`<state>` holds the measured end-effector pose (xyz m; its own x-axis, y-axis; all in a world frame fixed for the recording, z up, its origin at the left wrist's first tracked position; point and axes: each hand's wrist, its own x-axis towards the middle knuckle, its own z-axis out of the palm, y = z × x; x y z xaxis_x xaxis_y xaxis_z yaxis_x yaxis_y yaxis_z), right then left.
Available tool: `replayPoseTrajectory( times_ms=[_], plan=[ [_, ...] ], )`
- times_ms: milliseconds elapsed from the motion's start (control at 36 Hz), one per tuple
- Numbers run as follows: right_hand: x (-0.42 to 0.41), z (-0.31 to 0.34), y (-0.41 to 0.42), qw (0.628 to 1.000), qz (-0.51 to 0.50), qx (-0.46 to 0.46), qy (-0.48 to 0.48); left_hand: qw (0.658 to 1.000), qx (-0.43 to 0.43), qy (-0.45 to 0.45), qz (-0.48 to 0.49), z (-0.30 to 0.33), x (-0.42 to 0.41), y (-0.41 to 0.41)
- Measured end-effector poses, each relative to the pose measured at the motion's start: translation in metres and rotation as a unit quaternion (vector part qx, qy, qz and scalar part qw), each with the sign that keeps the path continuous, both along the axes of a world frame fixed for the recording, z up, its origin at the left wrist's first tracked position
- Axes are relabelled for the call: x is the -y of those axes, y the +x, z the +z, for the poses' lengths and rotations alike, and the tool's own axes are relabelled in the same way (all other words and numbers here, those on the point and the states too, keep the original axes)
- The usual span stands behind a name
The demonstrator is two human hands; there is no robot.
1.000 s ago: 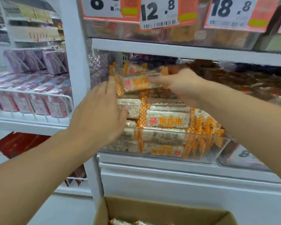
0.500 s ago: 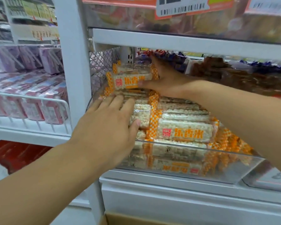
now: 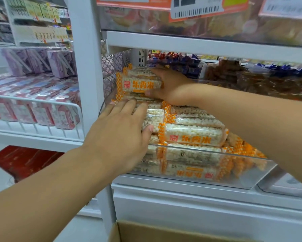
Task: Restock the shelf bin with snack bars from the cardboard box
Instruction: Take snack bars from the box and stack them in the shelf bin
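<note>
Nearest, at the bottom edge: the cardboard box [image 3: 164, 231], flaps open, contents not visible from here.

Above it, the clear shelf bin [image 3: 242, 179], already filled close to its front rim with snack bars [image 3: 193, 135] lying in stacked rows, orange ends facing different ways.

On the left part of the stack, the left hand [image 3: 122, 133], flat, fingers straight and slightly spread, palm down and pressing on the top bars. Holding nothing, only steadying.

Further back, at the rear left corner of the bin near the wire mesh [image 3: 111, 63], the right hand [image 3: 171, 86], gripping a held bar [image 3: 141, 82]: thumb under its lower edge, fingers curled over the top, label facing forward. Bar held just above the rear row, not yet released. Whether more than one bar is in this grip, cannot tell.

Possible troubles, as a judgement only:
- Smooth wrappers on a tall pile: easy sliding forward over the low front rim and down to the floor or the box once the left hand lifts.
- Little space under the upper shelf [image 3: 199, 44]: risk of knocking the knuckles or jamming the bar at an angle.
- Too much pressing with the flat palm: crushing of the puffed bars below.
- Bar placed tilted on an uneven row: rolling off after release.
</note>
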<state>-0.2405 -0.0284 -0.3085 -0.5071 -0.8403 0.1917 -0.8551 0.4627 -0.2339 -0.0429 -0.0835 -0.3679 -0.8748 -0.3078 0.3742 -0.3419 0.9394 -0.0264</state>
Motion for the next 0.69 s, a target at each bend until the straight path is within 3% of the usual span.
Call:
replayPoseTrajectory(
  times_ms=[278,472,694],
  plan=[
    [-0.005,0.004,-0.006,0.999,0.037,-0.003,0.012,1.000,0.000,-0.003,-0.006,0.000,0.001,0.000],
    [-0.002,0.005,0.001,0.992,0.033,-0.100,0.065,1.000,0.008,-0.005,-0.011,0.001,0.003,0.001],
    [-0.009,0.012,0.002,0.994,0.030,-0.080,0.073,1.000,0.003,-0.009,-0.010,0.000,0.002,0.000]
  ],
)
